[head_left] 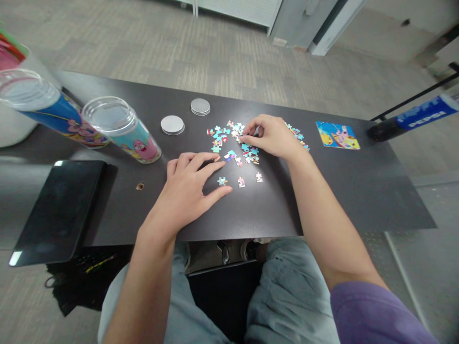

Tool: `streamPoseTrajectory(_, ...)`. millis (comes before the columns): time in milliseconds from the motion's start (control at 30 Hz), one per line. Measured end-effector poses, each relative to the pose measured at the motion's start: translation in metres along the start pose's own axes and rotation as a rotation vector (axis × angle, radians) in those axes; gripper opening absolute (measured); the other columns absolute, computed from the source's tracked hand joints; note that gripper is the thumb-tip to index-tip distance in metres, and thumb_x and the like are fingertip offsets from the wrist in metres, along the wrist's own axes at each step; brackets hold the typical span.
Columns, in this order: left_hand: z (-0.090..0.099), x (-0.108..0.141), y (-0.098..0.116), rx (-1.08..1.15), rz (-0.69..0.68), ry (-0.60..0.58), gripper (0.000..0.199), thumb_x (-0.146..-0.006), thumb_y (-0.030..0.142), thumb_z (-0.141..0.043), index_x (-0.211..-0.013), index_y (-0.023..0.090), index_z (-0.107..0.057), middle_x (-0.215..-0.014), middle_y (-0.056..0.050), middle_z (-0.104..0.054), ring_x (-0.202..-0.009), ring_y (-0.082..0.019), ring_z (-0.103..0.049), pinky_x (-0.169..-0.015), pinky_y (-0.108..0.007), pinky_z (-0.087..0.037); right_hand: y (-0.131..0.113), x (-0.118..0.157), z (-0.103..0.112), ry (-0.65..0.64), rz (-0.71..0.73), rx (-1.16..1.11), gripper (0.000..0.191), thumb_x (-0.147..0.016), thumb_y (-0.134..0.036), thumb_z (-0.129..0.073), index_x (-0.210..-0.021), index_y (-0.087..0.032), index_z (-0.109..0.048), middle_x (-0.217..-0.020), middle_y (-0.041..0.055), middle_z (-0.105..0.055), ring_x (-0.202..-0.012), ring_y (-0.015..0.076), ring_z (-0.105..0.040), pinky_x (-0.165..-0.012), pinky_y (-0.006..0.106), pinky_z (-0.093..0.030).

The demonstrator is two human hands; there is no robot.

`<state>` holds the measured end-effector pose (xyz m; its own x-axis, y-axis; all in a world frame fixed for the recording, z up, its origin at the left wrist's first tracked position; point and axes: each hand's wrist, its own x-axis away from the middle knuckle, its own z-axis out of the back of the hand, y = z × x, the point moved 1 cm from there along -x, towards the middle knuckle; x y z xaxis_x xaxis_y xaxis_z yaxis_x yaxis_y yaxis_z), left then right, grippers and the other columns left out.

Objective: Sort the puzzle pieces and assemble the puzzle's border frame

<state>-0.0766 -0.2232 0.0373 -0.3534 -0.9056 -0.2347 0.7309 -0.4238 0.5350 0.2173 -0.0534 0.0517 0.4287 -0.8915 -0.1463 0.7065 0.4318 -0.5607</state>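
My left hand (191,184) rests on the dark table with its fingers spread, holding nothing. Close to its thumb lies a single blue jigsaw piece (222,181). Two more pieces, one pinkish (241,182) and one white and pink (259,177), continue that row to the right. Over the loose pile, my right hand (267,136) has thumb and fingers drawn together at some pale jigsaw pieces (236,129); whether one is between the fingertips is hidden. Several colourful pieces (217,138) lie left of it, others (250,154) below, and more (297,136) beyond the wrist.
Two clear-topped cartoon tubes (131,136) (68,117) stand at the left, beside a black tablet (59,208). Round silvery lids (172,124) (200,106) lie behind my left hand. At right are a cartoon picture card (337,135) and a Pepsi bottle (412,117) near the table's end.
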Motion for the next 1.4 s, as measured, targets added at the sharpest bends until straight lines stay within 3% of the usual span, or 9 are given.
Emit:
streamPoseTrajectory(267,0.002,0.003,-0.002,-0.046,-0.036,0.057,0.032,-0.118,0.041,-0.086,-0.149,0.034,-0.087,-0.165,-0.014,-0.083,-0.158,-0.052,-0.074,-0.127,-0.079,-0.061,-0.012,0.005,0.009,-0.069,0.012,0.021,0.014,-0.101,-0.036,-0.105,-0.105,-0.028,-0.095,-0.115,0.0081,-0.088,-0.094,0.0287,-0.073,-0.097,0.052,-0.059)
streamPoseTrajectory(533,0.002,0.003,-0.004,-0.023,-0.076,0.089,0.015,-0.116,0.035,-0.087,-0.131,0.034,-0.085,-0.156,-0.010,-0.086,-0.149,-0.049,-0.077,-0.119,-0.077,-0.062,-0.018,0.004,0.001,-0.133,0.007,-0.036,0.009,-0.103,-0.028,-0.100,-0.101,-0.029,-0.091,-0.109,0.0064,-0.087,-0.092,0.0286,-0.074,-0.092,0.050,-0.059)
streamPoseTrajectory(700,0.001,0.003,-0.005,-0.017,-0.070,0.094,0.013,-0.116,0.034,-0.085,-0.129,0.034,-0.085,-0.154,-0.009,-0.087,-0.147,-0.048,-0.078,-0.116,-0.075,-0.062,-0.015,0.005,0.003,-0.106,-0.010,-0.001,0.016,-0.101,-0.030,-0.104,-0.107,-0.028,-0.090,-0.120,0.0086,-0.088,-0.094,0.0277,-0.071,-0.096,0.052,-0.060)
streamPoseTrajectory(933,0.002,0.004,-0.005,-0.019,-0.052,0.087,0.012,-0.117,0.034,-0.086,-0.129,0.034,-0.085,-0.154,-0.009,-0.087,-0.147,-0.048,-0.078,-0.116,-0.074,-0.061,-0.016,0.005,0.006,-0.135,-0.049,0.005,0.015,-0.100,-0.036,-0.105,-0.101,-0.032,-0.091,-0.109,0.0064,-0.087,-0.094,0.0311,-0.075,-0.092,0.052,-0.059)
streamPoseTrajectory(1100,0.004,0.002,-0.004,-0.011,-0.043,0.067,0.011,-0.118,0.035,-0.084,-0.129,0.033,-0.085,-0.153,-0.009,-0.088,-0.147,-0.047,-0.078,-0.117,-0.074,-0.061,-0.018,0.006,0.005,-0.147,-0.067,-0.034,0.017,-0.101,-0.038,-0.101,-0.103,-0.030,-0.086,-0.096,0.0039,-0.087,-0.085,0.0279,-0.072,-0.087,0.048,-0.059)
streamPoseTrajectory(1400,0.007,0.000,0.000,0.010,0.021,0.024,0.013,-0.117,0.038,-0.085,-0.129,0.033,-0.086,-0.153,-0.009,-0.088,-0.150,-0.048,-0.076,-0.122,-0.075,-0.058,-0.020,0.006,0.006,-0.120,-0.095,0.029,0.013,-0.101,-0.035,-0.102,-0.104,-0.031,-0.090,-0.106,0.0055,-0.089,-0.089,0.0287,-0.076,-0.093,0.051,-0.062)
